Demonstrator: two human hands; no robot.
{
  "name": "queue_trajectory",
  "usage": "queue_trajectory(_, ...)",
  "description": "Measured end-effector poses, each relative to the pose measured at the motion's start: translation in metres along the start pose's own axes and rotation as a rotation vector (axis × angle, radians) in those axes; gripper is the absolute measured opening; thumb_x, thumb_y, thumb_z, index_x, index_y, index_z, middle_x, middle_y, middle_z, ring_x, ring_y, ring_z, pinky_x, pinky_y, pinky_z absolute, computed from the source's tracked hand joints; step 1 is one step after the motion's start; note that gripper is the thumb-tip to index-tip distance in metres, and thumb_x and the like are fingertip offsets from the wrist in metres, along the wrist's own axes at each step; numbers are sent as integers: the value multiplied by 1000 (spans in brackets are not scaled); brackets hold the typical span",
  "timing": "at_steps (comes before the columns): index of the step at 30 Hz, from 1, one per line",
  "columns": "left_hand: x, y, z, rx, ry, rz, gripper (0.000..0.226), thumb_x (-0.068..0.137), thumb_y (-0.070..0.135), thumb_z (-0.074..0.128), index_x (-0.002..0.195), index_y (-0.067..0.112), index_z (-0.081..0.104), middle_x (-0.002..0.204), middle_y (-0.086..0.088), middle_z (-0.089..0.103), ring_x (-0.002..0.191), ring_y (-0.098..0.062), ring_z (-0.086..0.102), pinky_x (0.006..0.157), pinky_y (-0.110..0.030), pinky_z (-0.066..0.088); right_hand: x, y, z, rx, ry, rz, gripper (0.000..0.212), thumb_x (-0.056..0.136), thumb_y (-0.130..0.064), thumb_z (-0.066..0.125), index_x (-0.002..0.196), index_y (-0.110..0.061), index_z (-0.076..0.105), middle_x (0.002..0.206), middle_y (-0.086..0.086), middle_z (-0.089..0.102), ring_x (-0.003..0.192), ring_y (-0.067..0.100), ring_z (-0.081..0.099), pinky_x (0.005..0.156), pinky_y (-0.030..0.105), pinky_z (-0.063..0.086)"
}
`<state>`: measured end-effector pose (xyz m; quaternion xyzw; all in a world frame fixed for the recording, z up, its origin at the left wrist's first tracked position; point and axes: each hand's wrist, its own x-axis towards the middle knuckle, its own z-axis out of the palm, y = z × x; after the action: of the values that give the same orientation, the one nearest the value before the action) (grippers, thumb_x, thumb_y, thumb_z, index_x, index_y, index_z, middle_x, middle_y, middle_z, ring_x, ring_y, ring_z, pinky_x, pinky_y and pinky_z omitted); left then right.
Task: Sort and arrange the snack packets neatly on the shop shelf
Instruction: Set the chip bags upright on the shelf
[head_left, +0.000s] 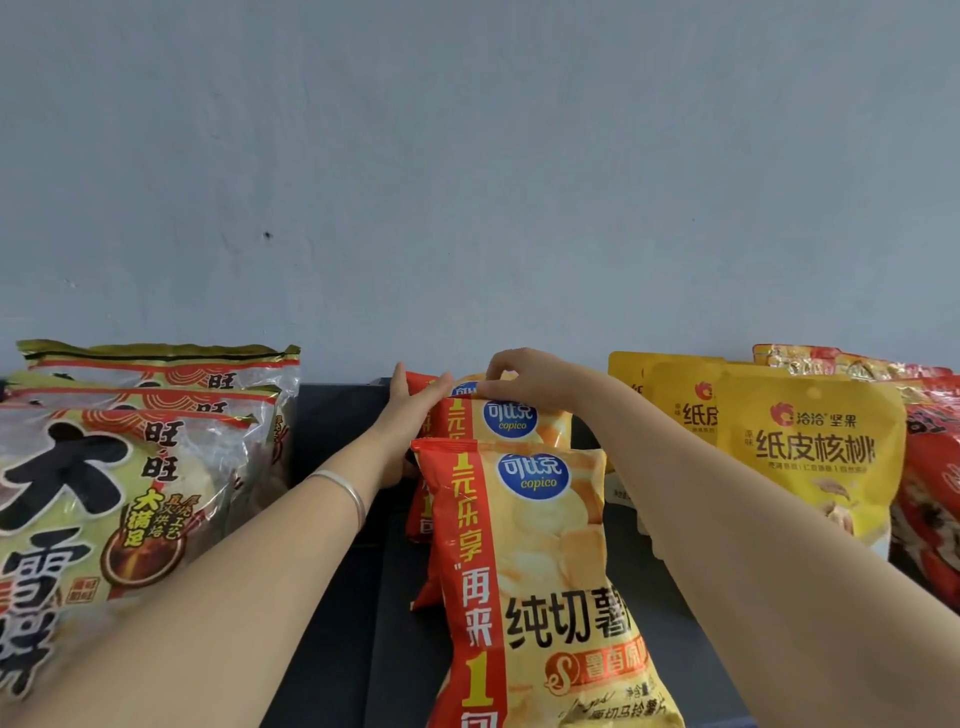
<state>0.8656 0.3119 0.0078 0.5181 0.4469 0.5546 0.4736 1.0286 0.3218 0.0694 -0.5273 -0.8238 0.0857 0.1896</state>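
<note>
Snack packets stand in brand groups along the dark shop shelf (353, 649), against a pale wall (467, 182). The centre file is Copico potato chips. The front Copico packet (545, 571) stands upright at the near edge, and the rear Copico packets (511, 421) are lined up directly behind it. The left hand (410, 410), with a thin bangle (343, 493) on its wrist, lies flat with straight fingers against the left flank of the rear packets. It holds nothing, and I judge it to be acting as a stop so the file stays square. The right hand (530, 384) has a narrow grip, its fingers curled over the top seam of the rear packets. Which one it pinches cannot be told. The hold appears meant to pull them upright and face-forward. Want Want rice cracker bags (130, 467) are stacked to the left, apart from the chips across bare shelf. Yellow walnut pouches (810, 447) stand just to the right of the chips, with red packets (930, 493) beyond them. In my assessment the sorting is largely done and the chip file is being trued.
</note>
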Motion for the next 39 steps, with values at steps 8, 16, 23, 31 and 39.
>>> queue_trajectory(8, -7, 1, 5, 21, -38, 46, 50, 98, 42, 40, 143, 28, 22, 125, -5, 51, 83, -12, 57, 63, -29, 46, -2, -2, 6, 61, 79, -64, 15, 94, -32, 57, 98, -18, 58, 114, 7, 64, 89, 15, 63, 72, 25, 54)
queue_trajectory(16, 1, -2, 6, -13, -66, 19, 23, 98, 45, 39, 112, 28, 44, 113, -11, 60, 101, -28, 63, 92, -46, 50, -6, -4, 6, 15, 40, -13, 26, 89, -30, 65, 105, -11, 70, 108, 7, 70, 91, 16, 66, 81, 29, 54)
queue_trajectory(23, 4, -4, 3, -94, -86, -63, 55, 90, 61, 43, 131, 25, 45, 120, -14, 63, 104, -31, 65, 95, -52, 49, 0, -6, 7, 4, 68, -25, 26, 89, -28, 66, 107, -10, 69, 106, 8, 70, 84, 13, 64, 66, 19, 51)
queue_trajectory(31, -8, 2, 7, -68, 143, 186, 28, 99, 42, 38, 97, 19, 53, 92, -1, 59, 82, -11, 58, 77, -32, 48, -16, 0, -3, 38, 219, -69, 24, 93, -22, 58, 110, -8, 68, 111, 6, 67, 100, 17, 60, 74, 24, 45)
queue_trajectory(39, -61, 1, 14, -9, 369, 276, 20, 97, 30, 45, 105, 15, 55, 91, 7, 55, 81, -6, 52, 65, -24, 39, -58, 11, -7, 55, 396, -100, 22, 94, -20, 53, 111, -14, 67, 120, 3, 63, 106, 16, 55, 76, 25, 40)
